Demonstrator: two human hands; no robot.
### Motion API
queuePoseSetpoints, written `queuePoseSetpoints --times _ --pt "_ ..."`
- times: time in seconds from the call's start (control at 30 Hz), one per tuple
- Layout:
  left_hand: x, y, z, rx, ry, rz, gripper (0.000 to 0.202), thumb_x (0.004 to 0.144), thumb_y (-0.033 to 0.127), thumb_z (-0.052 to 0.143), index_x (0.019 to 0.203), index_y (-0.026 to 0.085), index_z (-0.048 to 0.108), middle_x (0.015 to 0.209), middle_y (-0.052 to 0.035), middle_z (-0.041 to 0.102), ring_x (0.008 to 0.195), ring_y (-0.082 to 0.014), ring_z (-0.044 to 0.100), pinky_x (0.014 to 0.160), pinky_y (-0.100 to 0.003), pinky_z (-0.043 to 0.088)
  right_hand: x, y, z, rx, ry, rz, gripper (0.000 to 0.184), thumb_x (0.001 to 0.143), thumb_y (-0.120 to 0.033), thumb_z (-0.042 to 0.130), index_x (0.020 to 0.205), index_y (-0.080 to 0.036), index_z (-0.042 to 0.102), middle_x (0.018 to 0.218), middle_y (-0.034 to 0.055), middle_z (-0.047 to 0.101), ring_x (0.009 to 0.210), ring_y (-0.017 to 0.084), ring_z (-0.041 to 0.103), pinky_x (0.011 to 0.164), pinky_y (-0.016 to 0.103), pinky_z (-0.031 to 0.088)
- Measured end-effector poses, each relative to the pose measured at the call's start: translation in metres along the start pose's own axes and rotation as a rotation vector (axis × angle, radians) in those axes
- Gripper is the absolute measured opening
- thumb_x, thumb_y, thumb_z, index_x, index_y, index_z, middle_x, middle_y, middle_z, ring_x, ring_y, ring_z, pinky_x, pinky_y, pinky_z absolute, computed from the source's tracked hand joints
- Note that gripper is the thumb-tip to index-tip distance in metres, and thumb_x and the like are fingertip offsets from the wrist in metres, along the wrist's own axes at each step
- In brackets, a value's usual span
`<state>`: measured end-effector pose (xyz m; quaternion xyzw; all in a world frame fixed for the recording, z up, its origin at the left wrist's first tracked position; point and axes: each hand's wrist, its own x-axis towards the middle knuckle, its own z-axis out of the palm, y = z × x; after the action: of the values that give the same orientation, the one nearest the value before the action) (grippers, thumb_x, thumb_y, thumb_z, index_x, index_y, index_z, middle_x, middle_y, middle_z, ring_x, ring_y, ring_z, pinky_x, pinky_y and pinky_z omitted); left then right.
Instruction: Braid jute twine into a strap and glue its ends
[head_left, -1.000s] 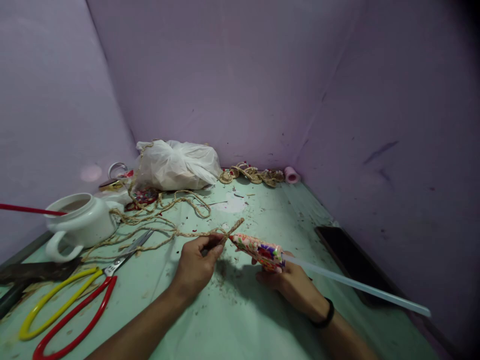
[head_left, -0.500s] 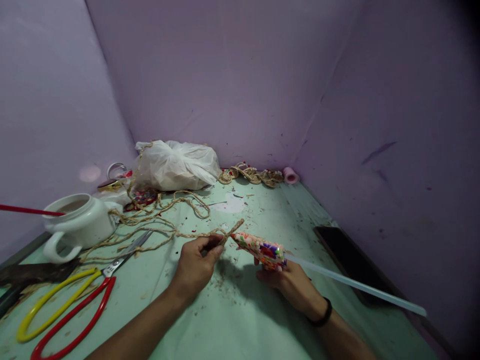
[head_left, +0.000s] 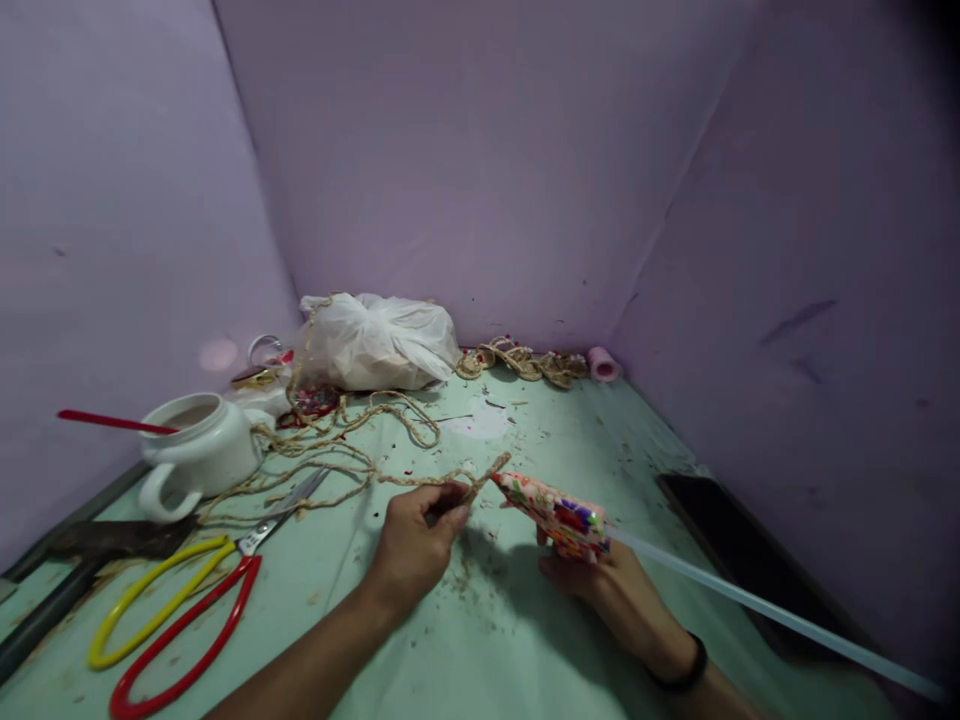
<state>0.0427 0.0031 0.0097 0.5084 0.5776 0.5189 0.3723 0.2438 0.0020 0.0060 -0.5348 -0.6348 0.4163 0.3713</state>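
Between the thumb and fingers of my left hand (head_left: 420, 540) is the end part of a braided jute cord (head_left: 491, 470), its tip sticking up to the right. From there the cord runs left across the table in loose loops. My right hand (head_left: 619, 590) is wrapped round a glue gun (head_left: 559, 515) covered in colourful patterned wrap. Its red nozzle points left, very close to the cord's end; whether they touch I cannot tell. A long translucent glue stick (head_left: 780, 610) juts out of the gun's back toward the lower right.
Scissors (head_left: 255, 540) with yellow and red handles lie at left, near a hammer (head_left: 112, 540) and a white pot (head_left: 202, 450) holding a red stick. At the back are a white plastic bag (head_left: 379, 345), small woven sandals (head_left: 517, 360) and a pink roll (head_left: 603, 364). A dark phone (head_left: 742, 550) lies right.
The whole view has shifted, so everything appears farther right and slightly lower. Both hands keep their holds, and the nozzle stays close to the cord's end.
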Motion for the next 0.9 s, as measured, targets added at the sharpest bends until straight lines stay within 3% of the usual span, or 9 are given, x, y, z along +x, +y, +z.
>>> queuePoseSetpoints --times 0.17,0.43,0.9 --pt "0.000 -0.003 0.000 -0.001 -0.012 0.006 0.020 0.062 0.025 0.064 0.077 0.014 0.071 0.081 -0.0092 0.073 0.079 -0.0232 0.067 0.074 -0.032 0.054 0.001 0.010 0.001 0.004 0.001 0.034 0.009 0.060 -0.027 0.057 0.067 -0.021 0.060 0.054 -0.0019 0.046 0.047 0.013 0.038 0.040 0.023 0.028" --pt "0.002 -0.006 0.000 0.000 -0.029 0.008 0.023 0.063 0.027 0.063 0.080 0.014 0.071 0.084 -0.0096 0.072 0.082 -0.0241 0.066 0.077 -0.034 0.053 0.001 -0.002 0.000 0.097 -0.014 0.134 0.014 0.057 -0.030 0.057 0.058 -0.022 0.046 0.048 -0.0061 0.033 0.044 0.011 0.028 0.041 0.023 0.022" --pt "0.001 -0.003 -0.001 0.019 -0.030 0.023 0.021 0.064 0.027 0.062 0.079 0.014 0.071 0.084 -0.0084 0.073 0.083 -0.0239 0.066 0.076 -0.033 0.053 0.001 0.000 -0.002 0.071 -0.039 0.181 0.014 0.060 -0.028 0.054 0.070 -0.020 0.050 0.049 -0.0066 0.037 0.045 0.011 0.033 0.043 0.024 0.023"
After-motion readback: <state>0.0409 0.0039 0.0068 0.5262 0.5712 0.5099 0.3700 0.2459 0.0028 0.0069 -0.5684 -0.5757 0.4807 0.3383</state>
